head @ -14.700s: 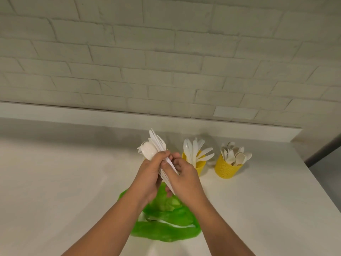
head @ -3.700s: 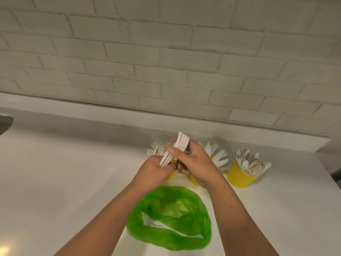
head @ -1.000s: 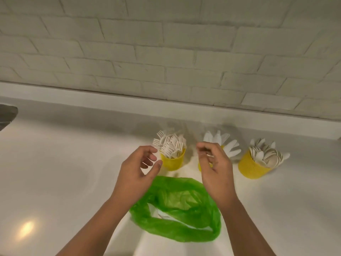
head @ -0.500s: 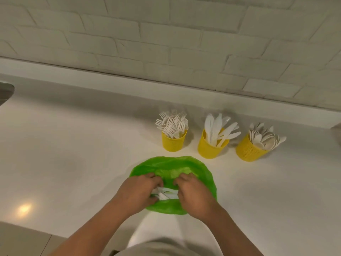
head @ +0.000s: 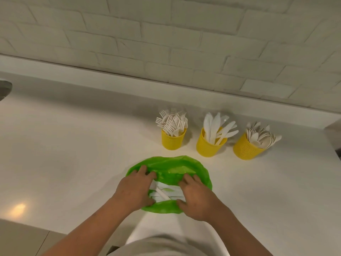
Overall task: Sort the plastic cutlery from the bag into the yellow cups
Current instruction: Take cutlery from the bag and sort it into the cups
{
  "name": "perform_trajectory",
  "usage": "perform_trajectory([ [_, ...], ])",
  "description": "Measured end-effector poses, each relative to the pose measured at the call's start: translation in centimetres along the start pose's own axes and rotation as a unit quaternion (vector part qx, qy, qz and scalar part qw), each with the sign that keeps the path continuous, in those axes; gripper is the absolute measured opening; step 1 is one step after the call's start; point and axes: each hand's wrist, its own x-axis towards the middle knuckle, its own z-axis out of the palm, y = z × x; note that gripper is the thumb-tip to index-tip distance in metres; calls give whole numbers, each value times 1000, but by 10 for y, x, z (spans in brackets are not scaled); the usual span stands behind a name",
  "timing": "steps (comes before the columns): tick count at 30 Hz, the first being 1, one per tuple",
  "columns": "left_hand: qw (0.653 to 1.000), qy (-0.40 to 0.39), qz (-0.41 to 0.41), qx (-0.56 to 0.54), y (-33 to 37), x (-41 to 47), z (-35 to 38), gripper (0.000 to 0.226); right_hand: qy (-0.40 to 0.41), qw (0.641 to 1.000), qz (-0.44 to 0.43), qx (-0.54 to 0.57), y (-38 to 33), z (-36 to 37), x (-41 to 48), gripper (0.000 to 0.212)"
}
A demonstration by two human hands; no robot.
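Cutlery (head: 162,194) of white plastic lies inside the green bag (head: 175,165) on the worktop (head: 73,154), showing through the bag's mouth. The left hand (head: 135,189) and right hand (head: 196,198) each grip the mouth's edge with curled fingers, one at either side, holding it apart. Behind the bag a yellow fork cup (head: 172,142), knife cup (head: 208,147) and spoon cup (head: 245,150) stand in a row, left to right.

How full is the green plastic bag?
Not empty: white plastic cutlery lies in the green plastic bag, between left hand and right hand.
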Motion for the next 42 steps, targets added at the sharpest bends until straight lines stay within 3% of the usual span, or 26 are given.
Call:
perform_trajectory([
  [4,997,-5,16,-77,-1,0,7,84,37,999,-11,37,-3,0,-2,39],
  [8,996,17,22,-86,0,-7,11,97,112,991,-13,68,14,-6,-10,42],
  [15,994,44,0,-101,16,-12,24,85,62,994,-89,34,25,4,-44,26],
  [21,991,38,-7,-131,18,-11,20,78,36,999,-4,0,17,3,-54,25],
  [28,991,71,-13,-108,25,-12,19,78,89,995,-4,41,-4,9,-39,57],
  [33,987,70,0,-144,19,-11,21,86,73,996,11,-57,-15,17,-15,50],
  [42,990,55,20,-126,11,-11,23,107,-2,998,4,-66,-13,8,-2,63],
])
